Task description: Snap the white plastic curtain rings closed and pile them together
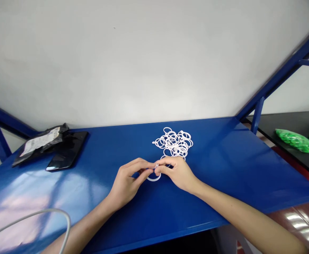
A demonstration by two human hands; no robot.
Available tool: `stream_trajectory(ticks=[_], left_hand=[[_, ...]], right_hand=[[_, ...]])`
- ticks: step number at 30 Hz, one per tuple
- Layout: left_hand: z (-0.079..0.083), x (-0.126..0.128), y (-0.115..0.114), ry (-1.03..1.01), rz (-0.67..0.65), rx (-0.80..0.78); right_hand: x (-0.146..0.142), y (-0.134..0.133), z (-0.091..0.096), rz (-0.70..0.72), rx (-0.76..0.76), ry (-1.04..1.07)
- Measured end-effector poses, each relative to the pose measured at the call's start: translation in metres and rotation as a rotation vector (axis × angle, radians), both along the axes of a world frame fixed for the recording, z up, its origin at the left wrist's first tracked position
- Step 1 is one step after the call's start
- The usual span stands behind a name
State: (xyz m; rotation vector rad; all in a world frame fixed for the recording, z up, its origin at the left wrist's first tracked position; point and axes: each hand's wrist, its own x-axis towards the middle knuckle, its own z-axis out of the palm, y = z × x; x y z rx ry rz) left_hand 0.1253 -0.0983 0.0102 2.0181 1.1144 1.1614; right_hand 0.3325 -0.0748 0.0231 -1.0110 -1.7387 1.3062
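Between my two hands hangs a thin white ring (153, 180), its lower curve showing beneath the fingers. My left hand (129, 178) pinches the ring's upper part between thumb and fingers. From the other side, my right hand (177, 173) grips it close by, the fingertips of both hands almost meeting. A small white end of the ring sticks up between them; the rest of that part is hidden by the fingers. Just beyond my right hand lies a loose pile of similar white rings (174, 143), several with small knobs.
On the blue table (112, 144), a black phone-like slab (66, 151) and a black plastic parcel (41, 143) with a white label lie at the left. A pale cable (48, 210) loops at lower left. Right, a dark table (297, 121) bears a bag of green pieces (297, 141).
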Motion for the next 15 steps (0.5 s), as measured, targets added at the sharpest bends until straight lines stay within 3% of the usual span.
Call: stream_trajectory(ticks=[3, 9, 15], left_hand=[[-0.0018, -0.0003, -0.0013, -0.037, 0.017, -0.039], [-0.0049, -0.0007, -0.0004, -0.043, 0.031, -0.084], [-0.0022, -0.0017, 0.0008, -0.046, 0.079, -0.081]], right_hand=[[-0.0005, -0.0018, -0.0016, -0.027, 0.104, -0.027], [0.0001, -0.0025, -0.0061, -0.081, 0.465, -0.177], [0.0032, -0.0014, -0.0074, 0.025, 0.595, -0.254]])
